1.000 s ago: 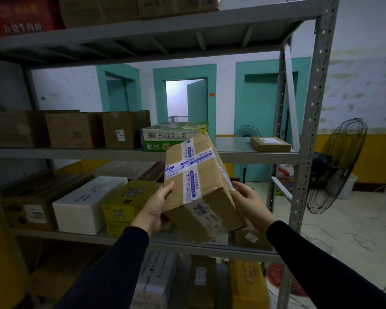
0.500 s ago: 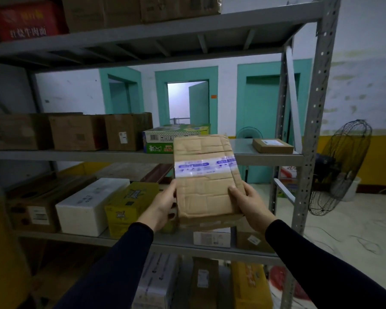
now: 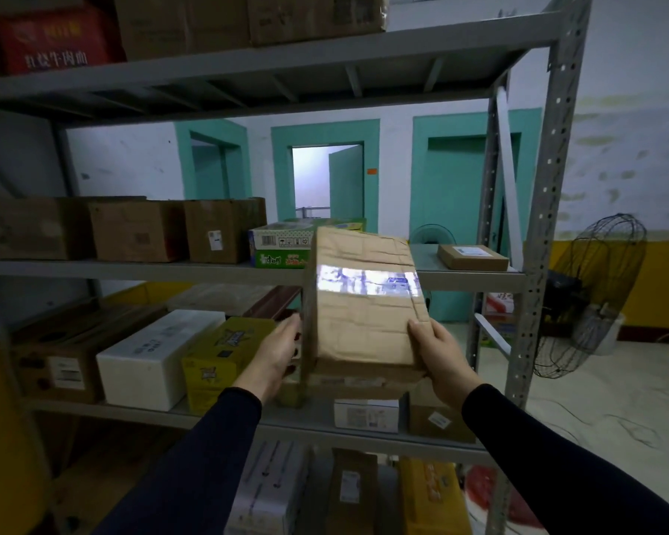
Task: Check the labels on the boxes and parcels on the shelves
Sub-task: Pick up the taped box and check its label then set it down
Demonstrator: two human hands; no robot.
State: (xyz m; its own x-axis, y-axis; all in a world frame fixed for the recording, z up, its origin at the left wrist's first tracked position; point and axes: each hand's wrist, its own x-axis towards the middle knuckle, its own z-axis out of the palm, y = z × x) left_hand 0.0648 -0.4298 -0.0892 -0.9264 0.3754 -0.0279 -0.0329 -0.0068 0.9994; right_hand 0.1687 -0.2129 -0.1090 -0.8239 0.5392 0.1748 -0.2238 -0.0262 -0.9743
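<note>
A creased brown cardboard parcel with one band of white-and-blue tape across it is held up in front of the grey metal shelves. My left hand grips its lower left side, fingers behind the box. My right hand grips its lower right corner, thumb on the front face. No label shows on the face turned toward me. Boxes line the shelves: brown cartons, a white box, a yellow box, a small flat parcel.
A green-and-white printed box stands behind the held parcel. More cartons fill the top and bottom shelves. A floor fan stands right of the rack's upright. Teal doors and an open doorway lie beyond.
The parcel has been turned in both hands from a tilted view of its crossed tape to a plain face with one tape band, and it sits a little higher.
</note>
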